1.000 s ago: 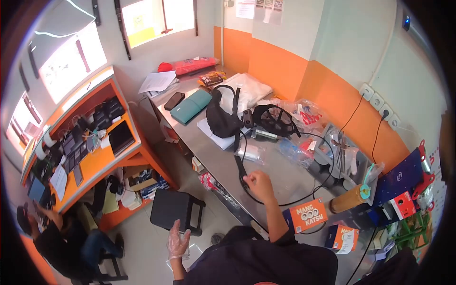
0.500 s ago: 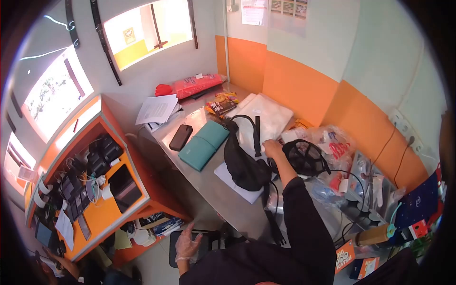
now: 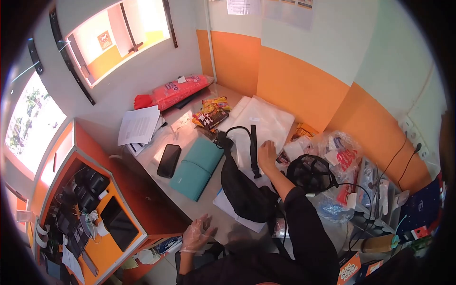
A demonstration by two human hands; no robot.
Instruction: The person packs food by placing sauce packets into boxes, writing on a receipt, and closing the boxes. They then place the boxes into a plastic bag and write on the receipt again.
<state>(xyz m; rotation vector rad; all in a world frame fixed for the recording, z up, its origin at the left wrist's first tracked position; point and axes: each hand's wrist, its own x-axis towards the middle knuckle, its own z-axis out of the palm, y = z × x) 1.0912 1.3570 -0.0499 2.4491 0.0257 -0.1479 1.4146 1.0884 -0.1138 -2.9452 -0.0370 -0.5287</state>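
My left hand (image 3: 198, 233), in a clear plastic glove, is by the table's front edge with its fingers apart and nothing in it. My right hand (image 3: 267, 154), ungloved, reaches over the table to a stack of clear plastic bags (image 3: 273, 116). Its fingers are curled, and what they hold, if anything, is hidden. Just left of it lies a black strap (image 3: 254, 152) of the black waist bag (image 3: 244, 192). A small black fan with a mesh guard (image 3: 311, 173) stands right of my forearm. White paper (image 3: 242, 216) lies partly under the bag.
A teal folder (image 3: 197, 168) and a phone (image 3: 168, 160) lie on the metal table (image 3: 152, 152). Behind them are snack packets (image 3: 210, 113), papers (image 3: 138, 126) and a red plastic package (image 3: 180, 90). Cables and plastic wrappings (image 3: 335, 209) crowd the right. An orange shelf (image 3: 137, 190) stands left.
The view has shifted. My left hand has come up to the table's front edge. My right hand stays by the plastic bags and the strap, with its fingers curled.
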